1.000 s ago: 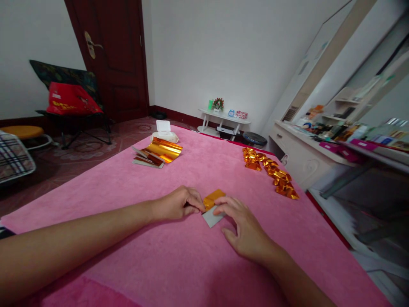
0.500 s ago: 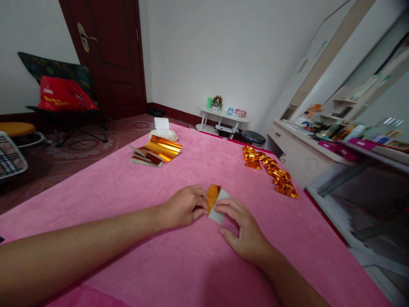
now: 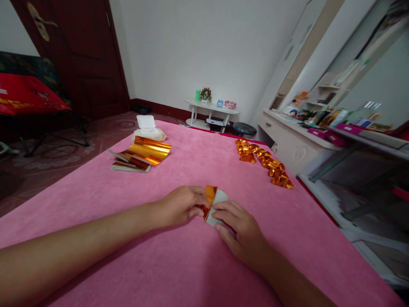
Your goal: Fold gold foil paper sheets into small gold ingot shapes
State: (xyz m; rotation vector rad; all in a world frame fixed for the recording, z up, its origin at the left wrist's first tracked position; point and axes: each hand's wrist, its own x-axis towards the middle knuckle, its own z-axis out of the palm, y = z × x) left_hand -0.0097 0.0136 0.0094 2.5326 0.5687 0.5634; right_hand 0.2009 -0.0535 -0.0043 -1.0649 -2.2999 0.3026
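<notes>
A small piece of gold foil paper [image 3: 211,193] with a pale grey back lies partly folded on the pink cloth in front of me. My left hand [image 3: 185,205] pinches its left edge between thumb and fingers. Over the grey side, my right hand [image 3: 238,228] holds the paper with its fingertips, its thumb close to the lower edge. Fingers cover parts of the folds. Farther off to the left rests a stack of gold foil sheets [image 3: 150,150], the top one curling up. A chain of folded gold foil pieces [image 3: 263,158] lies toward the right.
The pink cloth [image 3: 134,256] covers the table. An opened white pack [image 3: 148,130] stands behind the foil stack. Beyond the table are a low white stand [image 3: 212,106], a dark round stool [image 3: 244,128] and, at right, a dresser [image 3: 284,136] crowded with bottles. A red bag [image 3: 28,94] sits on a chair.
The view has turned slightly to the right. My right thumb and fingers have come closer together at the paper, and my left fingers reach farther over its gold side.
</notes>
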